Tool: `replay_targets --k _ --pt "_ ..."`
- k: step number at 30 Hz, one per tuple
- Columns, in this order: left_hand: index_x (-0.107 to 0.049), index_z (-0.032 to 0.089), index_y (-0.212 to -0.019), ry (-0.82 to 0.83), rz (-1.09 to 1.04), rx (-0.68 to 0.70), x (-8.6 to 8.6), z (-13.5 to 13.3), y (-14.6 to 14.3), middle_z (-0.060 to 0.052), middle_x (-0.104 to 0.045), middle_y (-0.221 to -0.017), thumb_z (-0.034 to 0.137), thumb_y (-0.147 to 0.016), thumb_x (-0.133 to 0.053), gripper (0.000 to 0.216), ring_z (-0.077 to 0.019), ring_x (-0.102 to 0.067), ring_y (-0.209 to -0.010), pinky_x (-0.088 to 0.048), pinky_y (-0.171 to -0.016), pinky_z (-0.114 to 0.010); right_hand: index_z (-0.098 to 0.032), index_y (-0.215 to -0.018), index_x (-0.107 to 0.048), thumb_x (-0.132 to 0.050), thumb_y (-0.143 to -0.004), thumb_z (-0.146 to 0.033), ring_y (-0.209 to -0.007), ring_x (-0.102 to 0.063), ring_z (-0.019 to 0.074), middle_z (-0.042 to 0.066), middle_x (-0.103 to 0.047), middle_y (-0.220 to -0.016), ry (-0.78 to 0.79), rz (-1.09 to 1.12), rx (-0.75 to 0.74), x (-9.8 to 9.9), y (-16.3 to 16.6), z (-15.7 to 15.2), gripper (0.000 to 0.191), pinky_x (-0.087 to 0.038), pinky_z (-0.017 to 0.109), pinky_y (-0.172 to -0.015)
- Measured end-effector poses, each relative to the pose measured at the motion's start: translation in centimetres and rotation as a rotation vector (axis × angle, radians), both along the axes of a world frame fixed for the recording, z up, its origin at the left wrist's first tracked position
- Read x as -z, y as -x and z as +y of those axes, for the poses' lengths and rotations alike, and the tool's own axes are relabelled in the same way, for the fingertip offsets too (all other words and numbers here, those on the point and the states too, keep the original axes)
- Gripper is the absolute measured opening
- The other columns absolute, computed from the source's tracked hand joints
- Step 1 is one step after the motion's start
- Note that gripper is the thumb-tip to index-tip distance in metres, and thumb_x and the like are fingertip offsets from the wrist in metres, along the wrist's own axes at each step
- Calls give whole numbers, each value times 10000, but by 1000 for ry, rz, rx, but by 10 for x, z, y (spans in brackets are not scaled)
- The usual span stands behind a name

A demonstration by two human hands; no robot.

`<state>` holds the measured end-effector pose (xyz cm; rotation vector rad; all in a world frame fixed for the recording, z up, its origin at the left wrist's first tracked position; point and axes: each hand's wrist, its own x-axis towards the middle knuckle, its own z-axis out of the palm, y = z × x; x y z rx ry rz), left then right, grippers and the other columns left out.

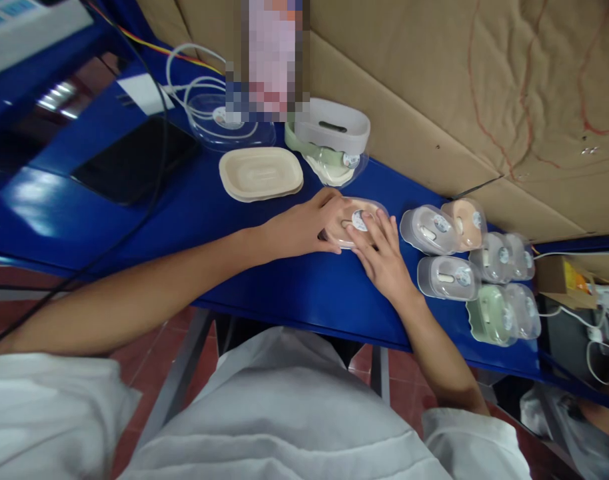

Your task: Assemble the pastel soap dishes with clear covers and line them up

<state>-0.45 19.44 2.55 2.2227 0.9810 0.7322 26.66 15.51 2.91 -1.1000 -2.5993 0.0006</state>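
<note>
A peach-coloured soap box with a clear lid and a round sticker lies on the blue table. My left hand rests on its left side, fingers curled over the lid. My right hand presses on its right side, fingers stretched flat on the lid. Both hands touch the same box.
A beige tray stack lies behind the hands. Behind it stand a grey box on a green one and a clear lid with white cable. Several lidded boxes crowd the right. A black slab is at left. Cardboard backs the table.
</note>
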Motion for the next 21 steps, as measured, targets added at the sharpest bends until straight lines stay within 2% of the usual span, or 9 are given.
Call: replay_targets --k 4,9,13,17,19,21 --pt "-414 237 -1603 -6 -26 10 -2 1 0 -160 -505 -1571 353 -804 -926 957 -326 -654 -1344 -578 -1095 -436 -414 -1707 -312 -509 -1125 -318 -1684 -227 320 49 -341 -1781 4 26 26 -1 1 1 622 -238 690 -1339" --pt "-405 284 -1628 -41 -91 30 0 2 -1 -162 -532 -1567 413 -852 -878 918 -345 -620 -1389 -564 -1117 -484 -392 -1651 -440 -524 -1115 -400 -1665 -280 339 62 -387 -1755 29 10 59 -5 3 2 542 -269 700 -1319" --pt "-388 228 -1639 -103 -33 19 -4 1 0 -205 -493 -1609 511 -908 -810 891 -378 -530 -1480 -508 -1176 -538 -378 -1640 -458 -512 -1111 -410 -1655 -300 345 72 -404 -1746 32 10 94 -6 4 1 533 -266 685 -1317" --pt "-526 162 -1538 -196 128 -116 -19 -2 1 -227 -565 -1531 548 -1012 -655 665 -420 -562 -1417 -473 -1169 -598 -349 -1664 -424 -446 -1122 -381 -1641 -304 377 109 -372 -1754 -31 41 253 -5 -1 5 543 -258 716 -1289" --pt "-582 169 -1483 -215 201 -222 -24 -2 2 -224 -580 -1511 464 -1048 -592 526 -435 -566 -1401 -454 -1161 -627 -324 -1689 -382 -404 -1126 -365 -1635 -291 403 137 -323 -1769 -71 93 352 -4 -5 8 565 -245 744 -1271" --pt "-580 185 -1490 -222 244 -301 -26 -1 3 -227 -518 -1581 374 -1048 -568 481 -456 -508 -1458 -422 -1170 -656 -302 -1709 -342 -397 -1124 -363 -1629 -284 420 158 -290 -1774 -104 142 397 -3 -7 9 591 -249 749 -1259"
